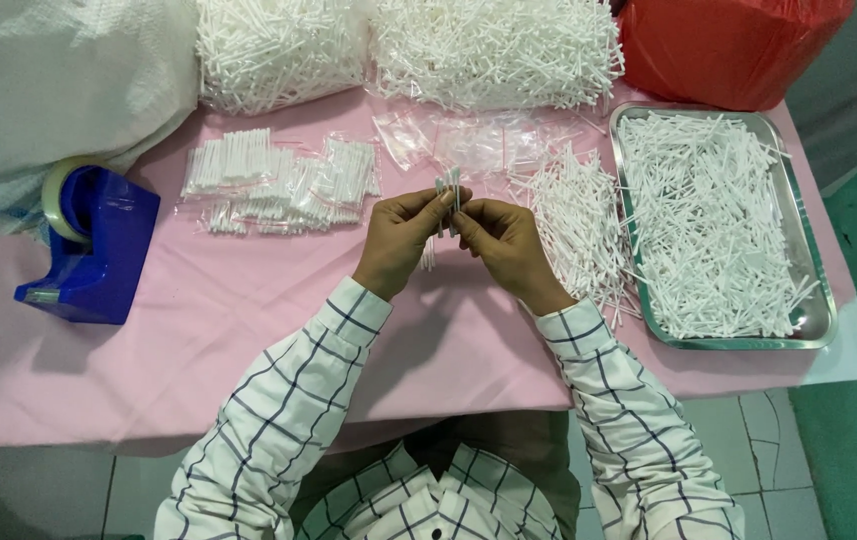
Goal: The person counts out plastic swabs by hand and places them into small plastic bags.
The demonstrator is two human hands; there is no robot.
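Counts: one steel tray (pixel 821 330) at the right of the pink worktop (pixel 199 330), filled with loose white sticks, too many to count. One loose heap of sticks (pixel 579 225) just left of the tray, touching its edge. Two large clear bags of sticks (pixel 399 45) along the far edge. One cluster of small filled packets (pixel 284 180) at centre left; exact number cannot be told. A few empty clear sleeves (pixel 469 140) lie beyond the hands. One blue tape dispenser (pixel 94 245) at the left, one red bag (pixel 729 45) at far right, one white sack (pixel 59 80) at far left.

Hands: both raised just above the worktop centre, fingertips meeting. Left hand (pixel 404 235) and right hand (pixel 504 240) each pinch a small bundle of white sticks (pixel 451 185), held upright between thumbs and forefingers, its upper ends standing clear of the fingers. The count in the bundle is too small to resolve. Wrists angle inward, forearms in checked sleeves converge from the body. A few sticks hang below the left hand, partly hidden
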